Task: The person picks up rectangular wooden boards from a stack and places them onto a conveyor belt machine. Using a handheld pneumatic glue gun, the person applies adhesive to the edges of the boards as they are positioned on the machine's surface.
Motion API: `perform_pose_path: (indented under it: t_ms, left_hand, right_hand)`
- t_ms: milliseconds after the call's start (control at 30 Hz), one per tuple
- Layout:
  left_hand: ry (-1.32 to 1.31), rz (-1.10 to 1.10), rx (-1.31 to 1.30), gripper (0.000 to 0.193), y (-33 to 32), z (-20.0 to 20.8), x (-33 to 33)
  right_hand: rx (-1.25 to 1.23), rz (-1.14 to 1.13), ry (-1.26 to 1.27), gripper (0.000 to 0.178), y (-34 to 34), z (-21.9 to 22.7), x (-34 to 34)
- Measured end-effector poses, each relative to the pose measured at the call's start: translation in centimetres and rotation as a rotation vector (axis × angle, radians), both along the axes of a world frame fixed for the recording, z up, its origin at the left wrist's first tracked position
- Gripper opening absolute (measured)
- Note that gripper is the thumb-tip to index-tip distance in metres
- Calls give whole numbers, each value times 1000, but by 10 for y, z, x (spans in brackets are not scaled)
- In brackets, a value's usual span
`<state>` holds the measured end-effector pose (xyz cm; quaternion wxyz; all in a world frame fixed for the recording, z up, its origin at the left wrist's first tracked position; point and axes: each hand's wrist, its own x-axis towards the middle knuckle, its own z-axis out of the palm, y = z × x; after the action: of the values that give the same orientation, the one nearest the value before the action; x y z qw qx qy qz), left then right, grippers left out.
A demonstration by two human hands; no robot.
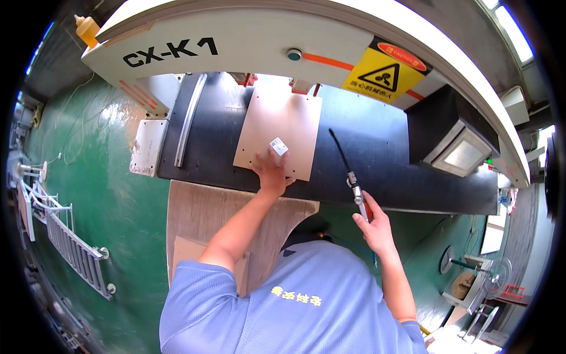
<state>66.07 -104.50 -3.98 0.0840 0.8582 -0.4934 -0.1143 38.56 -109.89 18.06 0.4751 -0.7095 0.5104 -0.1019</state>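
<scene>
A flat, light brown wooden panel (283, 115) with small drilled holes lies on the black machine bed (371, 147), its far end under the machine's white beam. My left hand (272, 174) rests on the panel's near part with its fingers spread. Just past its fingertips, a small white printed label (278, 146) sits on the panel. To the right, my right hand (374, 224) is closed around the handle of an air blow gun (356, 190). Its long black nozzle points away from me and slightly left, over the bed and apart from the panel.
Overhead arches the white machine beam (253, 53) with a yellow warning sign (386, 71). A metal guide rail (191, 121) lies left of the panel, and a black boxed screen (460, 150) hangs at right. A wooden side table (200, 206) adjoins the bed's near edge.
</scene>
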Motion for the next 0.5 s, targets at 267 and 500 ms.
perform_pose_path:
  t_ms: [267,500]
  left_hand:
    - [84,-24,97,92,37,9,-50]
    - [188,6,141,84,37,-6,-32]
  right_hand:
    - [95,65,243,61,24,-60,-50]
    - [156,6,247,57,31,-68,-67]
